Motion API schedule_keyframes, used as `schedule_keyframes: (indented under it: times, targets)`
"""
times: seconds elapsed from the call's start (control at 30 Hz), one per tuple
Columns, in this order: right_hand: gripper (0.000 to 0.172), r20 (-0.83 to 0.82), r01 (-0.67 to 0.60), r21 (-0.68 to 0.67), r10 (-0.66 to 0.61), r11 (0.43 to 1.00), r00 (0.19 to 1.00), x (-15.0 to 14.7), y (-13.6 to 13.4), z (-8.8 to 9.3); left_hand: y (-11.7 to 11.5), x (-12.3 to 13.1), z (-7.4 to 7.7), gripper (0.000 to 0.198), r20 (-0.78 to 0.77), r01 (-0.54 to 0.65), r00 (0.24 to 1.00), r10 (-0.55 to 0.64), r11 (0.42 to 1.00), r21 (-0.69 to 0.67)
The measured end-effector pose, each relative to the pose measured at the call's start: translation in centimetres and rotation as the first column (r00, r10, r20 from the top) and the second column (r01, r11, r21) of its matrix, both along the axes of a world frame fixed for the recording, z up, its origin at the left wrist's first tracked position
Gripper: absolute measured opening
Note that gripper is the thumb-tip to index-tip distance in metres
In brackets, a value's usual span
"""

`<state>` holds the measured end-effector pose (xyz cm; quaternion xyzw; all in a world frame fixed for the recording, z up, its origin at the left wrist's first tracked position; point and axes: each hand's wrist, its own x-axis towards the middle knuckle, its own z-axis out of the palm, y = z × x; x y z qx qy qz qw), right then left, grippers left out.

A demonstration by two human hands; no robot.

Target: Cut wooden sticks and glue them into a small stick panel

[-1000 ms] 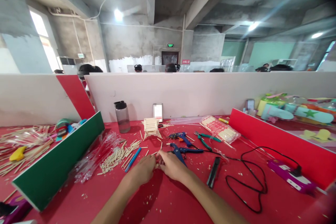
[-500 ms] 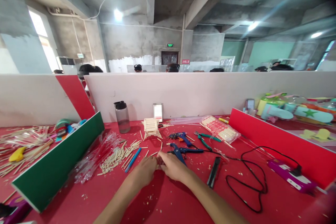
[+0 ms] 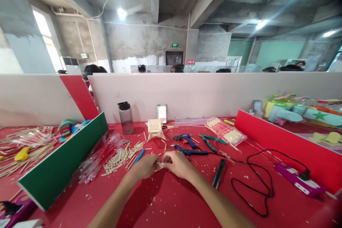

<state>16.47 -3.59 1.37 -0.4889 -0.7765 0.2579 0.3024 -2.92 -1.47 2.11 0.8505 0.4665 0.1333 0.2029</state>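
Note:
My left hand (image 3: 144,166) and my right hand (image 3: 179,164) meet over the red table (image 3: 171,203), fingers pinched together on a small piece made of pale wooden sticks (image 3: 161,165). Just left of them lies a heap of short wooden sticks (image 3: 120,156) and a blue pen (image 3: 139,155). A small wooden-stick structure (image 3: 155,129) stands behind the hands, near the white partition.
A blue glue gun (image 3: 187,139), blue-handled pliers (image 3: 191,151), green-handled pliers (image 3: 211,142), a black cutter (image 3: 219,173) and a looping black cable (image 3: 253,178) to a purple power strip (image 3: 301,181) lie right. A grey bottle (image 3: 126,117), clear wrappers (image 3: 96,156) and green divider (image 3: 58,164) sit left.
Both hands have stayed together and shifted slightly away from me while working the stick piece. The view has tilted a little.

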Motion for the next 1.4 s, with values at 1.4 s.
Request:
schedule_keyframes:
  times: [1.4]
  targets:
    - [0.015, -0.413, 0.036, 0.088, 0.004, 0.995, 0.911, 0.0, 0.5, 0.3, 0.8, 1.5, -0.5, 0.054, 0.572, 0.149, 0.82, -0.026, 0.974, -0.17]
